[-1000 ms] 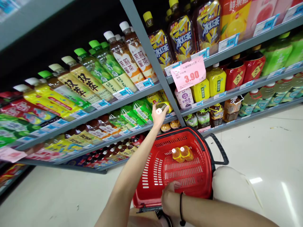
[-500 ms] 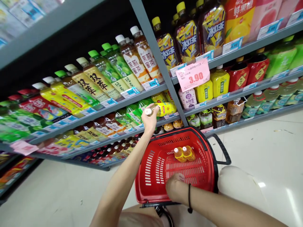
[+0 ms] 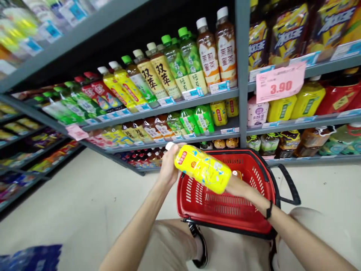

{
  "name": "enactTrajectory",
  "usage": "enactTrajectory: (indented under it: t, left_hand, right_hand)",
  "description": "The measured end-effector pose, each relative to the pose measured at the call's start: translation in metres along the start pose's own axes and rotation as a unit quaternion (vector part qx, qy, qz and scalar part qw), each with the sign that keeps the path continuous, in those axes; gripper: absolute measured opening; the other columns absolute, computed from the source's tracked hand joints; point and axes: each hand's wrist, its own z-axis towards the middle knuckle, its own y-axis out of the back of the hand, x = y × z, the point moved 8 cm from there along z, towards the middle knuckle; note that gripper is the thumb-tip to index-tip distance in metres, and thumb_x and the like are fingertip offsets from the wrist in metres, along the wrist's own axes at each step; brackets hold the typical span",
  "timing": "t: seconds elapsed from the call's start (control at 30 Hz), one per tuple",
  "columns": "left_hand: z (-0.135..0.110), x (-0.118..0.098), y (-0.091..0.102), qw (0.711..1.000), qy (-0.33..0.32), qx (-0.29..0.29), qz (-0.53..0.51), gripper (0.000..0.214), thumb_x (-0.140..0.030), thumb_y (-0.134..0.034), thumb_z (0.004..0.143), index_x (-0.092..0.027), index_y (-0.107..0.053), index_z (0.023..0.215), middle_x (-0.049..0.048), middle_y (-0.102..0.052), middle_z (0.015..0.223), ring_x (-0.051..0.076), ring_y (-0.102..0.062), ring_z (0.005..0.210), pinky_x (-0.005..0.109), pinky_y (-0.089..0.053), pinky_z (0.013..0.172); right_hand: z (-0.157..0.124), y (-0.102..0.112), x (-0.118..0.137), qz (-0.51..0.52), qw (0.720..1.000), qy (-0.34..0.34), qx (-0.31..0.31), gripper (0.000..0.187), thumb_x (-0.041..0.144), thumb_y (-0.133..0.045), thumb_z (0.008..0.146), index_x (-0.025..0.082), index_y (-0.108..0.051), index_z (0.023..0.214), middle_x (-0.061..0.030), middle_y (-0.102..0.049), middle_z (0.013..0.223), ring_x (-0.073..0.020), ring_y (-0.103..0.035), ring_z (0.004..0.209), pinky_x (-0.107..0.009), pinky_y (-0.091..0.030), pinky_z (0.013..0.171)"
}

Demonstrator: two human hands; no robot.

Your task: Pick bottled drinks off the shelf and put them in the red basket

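A yellow-wrapped drink bottle (image 3: 204, 168) with a white cap is held slantwise over the left part of the red shopping basket (image 3: 225, 223), its base lower and to the right. My left hand (image 3: 169, 165) is closed around the neck end, just below the cap. At the base end is my right hand (image 3: 234, 186), with a black band on the wrist. It holds the bottle from behind, and most of its fingers are hidden. Inside the basket, one white-capped bottle (image 3: 237, 174) partly shows behind my right forearm.
Several rows of bottled drinks (image 3: 180, 67) fill the grey shelves ahead. A pink price sign (image 3: 280, 83) hangs from the upright on the right. The basket's black handle (image 3: 290, 186) sticks out to the right. Blue packaging (image 3: 34, 258) shows at the lower left.
The yellow drink bottle has come away from the lower shelf toward me and turned side-on. My right hand has risen from above the basket to the bottle's base. The view has swung left.
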Motion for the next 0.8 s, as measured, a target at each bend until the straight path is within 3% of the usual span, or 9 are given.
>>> enactTrajectory:
  t: [0.1,0.17,0.23,0.3,0.37,0.5,0.63,0.73,0.8]
  left_hand:
    - [-0.003,0.031,0.016,0.997,0.063,0.04,0.018,0.063,-0.065,-0.094,0.063,-0.012,-0.081,0.094,0.0116,-0.08,0.091,0.023,-0.075,0.08,0.029,-0.06,0.073]
    - [0.001,0.041,0.026,0.996,0.072,0.044,0.03,0.061,-0.064,-0.093,0.065,-0.011,-0.082,0.094,0.0109,-0.08,0.092,0.021,-0.074,0.079,0.027,-0.059,0.072]
    - [0.007,0.043,0.037,0.996,0.066,0.029,0.045,0.059,-0.064,-0.091,0.067,-0.012,-0.081,0.094,0.0098,-0.079,0.089,0.021,-0.073,0.076,0.026,-0.057,0.069]
    - [0.011,0.039,0.044,0.997,0.047,0.026,0.064,0.059,-0.064,-0.09,0.069,-0.011,-0.081,0.095,0.0098,-0.078,0.088,0.021,-0.072,0.075,0.027,-0.056,0.068]
    - [0.011,0.034,0.043,0.996,0.02,0.041,0.082,0.062,-0.066,-0.089,0.07,-0.011,-0.081,0.099,0.0106,-0.079,0.09,0.023,-0.074,0.078,0.028,-0.056,0.069]
    - [0.001,0.031,0.029,0.988,-0.009,0.104,0.115,0.071,-0.075,-0.084,0.077,-0.012,-0.078,0.109,0.0135,-0.08,0.101,0.027,-0.077,0.089,0.034,-0.06,0.08]
    - [-0.017,0.029,0.016,0.972,-0.052,0.144,0.178,0.067,-0.069,-0.079,0.089,-0.014,-0.071,0.124,0.0171,-0.077,0.121,0.03,-0.076,0.106,0.039,-0.061,0.092]
    - [-0.029,0.02,0.008,0.963,-0.101,0.15,0.202,0.079,-0.054,-0.094,0.079,-0.018,-0.062,0.142,0.0177,-0.071,0.137,0.033,-0.072,0.122,0.045,-0.061,0.102]
    - [-0.035,0.015,0.0,0.961,-0.11,0.165,0.192,0.093,-0.045,-0.099,0.073,-0.021,-0.055,0.151,0.018,-0.067,0.145,0.036,-0.069,0.128,0.048,-0.062,0.105]
  right_hand:
    - [0.0,-0.034,0.002,0.125,0.99,-0.024,0.063,0.048,0.052,-0.042,0.106,0.016,-0.074,0.1,-0.0149,-0.081,0.089,-0.0273,-0.08,0.086,-0.041,-0.065,0.081]
    - [-0.002,-0.059,0.007,0.264,0.958,-0.063,0.093,0.054,0.055,-0.039,0.105,0.013,-0.072,0.101,-0.0177,-0.081,0.089,-0.0254,-0.081,0.08,-0.038,-0.066,0.075]
    - [0.0,-0.069,0.01,0.483,0.865,-0.123,0.052,0.052,0.056,-0.043,0.104,0.012,-0.071,0.102,-0.0174,-0.081,0.087,-0.0226,-0.08,0.075,-0.034,-0.065,0.073]
    - [0.003,-0.066,0.012,0.628,0.761,-0.162,-0.028,0.051,0.056,-0.042,0.105,0.013,-0.071,0.109,-0.0154,-0.082,0.089,-0.0236,-0.079,0.071,-0.034,-0.063,0.064]
    - [0.006,-0.058,0.016,0.681,0.704,-0.184,-0.078,0.047,0.052,-0.043,0.106,0.015,-0.07,0.116,-0.0138,-0.083,0.093,-0.0266,-0.079,0.07,-0.036,-0.061,0.054]
    - [0.001,-0.048,0.018,0.723,0.625,-0.224,-0.189,0.03,0.039,-0.047,0.1,0.02,-0.07,0.095,-0.0066,-0.08,0.075,-0.0276,-0.075,0.06,-0.037,-0.058,0.046]
    - [-0.009,-0.051,0.024,0.734,0.594,-0.228,-0.239,0.032,0.039,-0.045,0.096,0.021,-0.069,0.085,-0.0064,-0.077,0.069,-0.0287,-0.072,0.056,-0.038,-0.055,0.043]
    - [-0.014,-0.047,0.027,0.733,0.59,-0.235,-0.244,0.033,0.036,-0.043,0.096,0.021,-0.069,0.083,-0.0066,-0.078,0.07,-0.0283,-0.072,0.057,-0.037,-0.054,0.044]
    - [-0.014,-0.041,0.025,0.722,0.603,-0.246,-0.234,0.037,0.037,-0.04,0.095,0.02,-0.071,0.086,-0.009,-0.079,0.073,-0.028,-0.072,0.058,-0.037,-0.055,0.048]
